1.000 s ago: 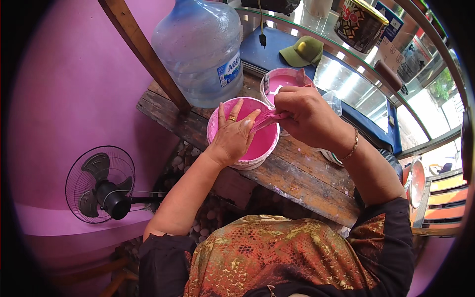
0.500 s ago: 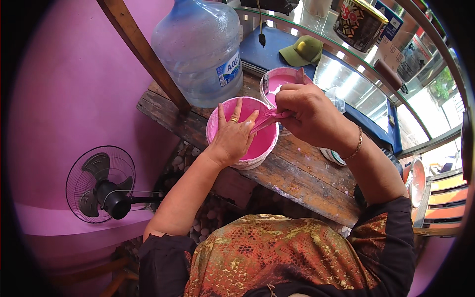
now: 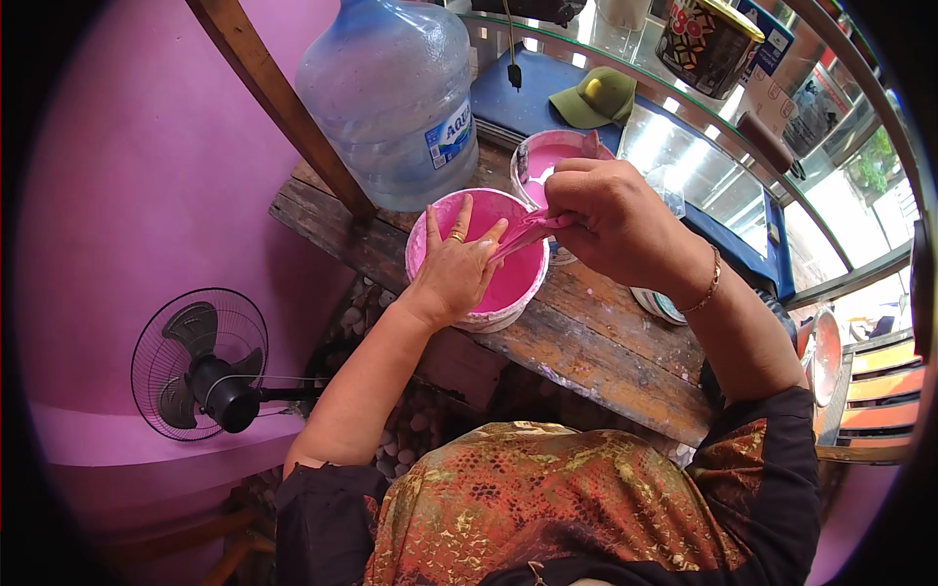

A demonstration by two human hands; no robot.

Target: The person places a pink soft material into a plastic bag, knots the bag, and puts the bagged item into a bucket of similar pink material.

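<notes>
A white bucket with pink inside (image 3: 503, 317) stands on the wooden bench, its rim smeared. My left hand (image 3: 451, 278), wearing a ring, is held over its mouth with the fingers spread. From beside its forefinger a pink, cloth-like strip (image 3: 525, 232) stretches up to my right hand (image 3: 616, 220). That hand is closed in a fist round the strip's upper end, just right of the bucket. The left thumb is mostly hidden. Behind the right fist a second bucket (image 3: 557, 151) holds pink liquid, with a flat piece standing at its rim.
A big clear water jug (image 3: 391, 107) stands behind the bucket, next to a slanting wooden post (image 3: 283, 107). A green cap (image 3: 594, 98) and a glass display case (image 3: 699, 176) are at the back right. A black fan (image 3: 200, 361) is at the left. The worn bench (image 3: 606, 342) extends rightward.
Both hands keep nearly the same place over the bucket, the pink strip still stretched between them. The whole view has shifted very slightly.
</notes>
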